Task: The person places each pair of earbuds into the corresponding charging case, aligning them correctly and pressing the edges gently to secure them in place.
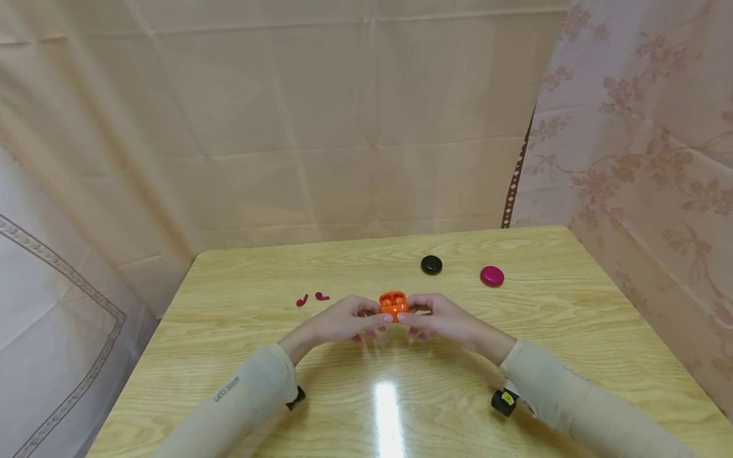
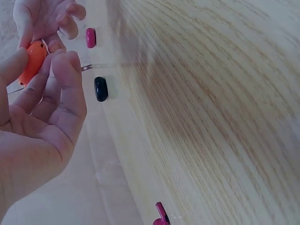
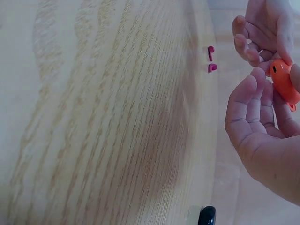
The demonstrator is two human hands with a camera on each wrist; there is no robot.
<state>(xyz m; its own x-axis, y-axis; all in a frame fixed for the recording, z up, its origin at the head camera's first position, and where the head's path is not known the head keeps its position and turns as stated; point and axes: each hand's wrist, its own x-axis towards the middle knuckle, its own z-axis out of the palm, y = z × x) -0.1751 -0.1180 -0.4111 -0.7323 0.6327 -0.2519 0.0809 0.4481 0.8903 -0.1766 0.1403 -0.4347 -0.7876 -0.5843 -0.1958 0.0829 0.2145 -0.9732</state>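
Observation:
Both hands hold an orange earbud case [image 1: 393, 308] above the middle of the table, its lid raised and orange earbuds seemingly inside. My left hand [image 1: 343, 321] pinches its left side between thumb and fingers, and my right hand [image 1: 446, 323] pinches the right side the same way. In the left wrist view the rounded underside of the case [image 2: 33, 63] shows between the fingertips. From the right wrist, the case [image 3: 282, 80] has a small dark slot on its bottom.
Two loose magenta earbuds [image 1: 301, 300] lie on the wooden table [image 1: 240, 356], left of the hands. Towards the back right sit a round black case [image 1: 431, 264] and a round magenta case [image 1: 492, 276], both closed. Beige curtains [image 1: 343, 127] hang behind the table.

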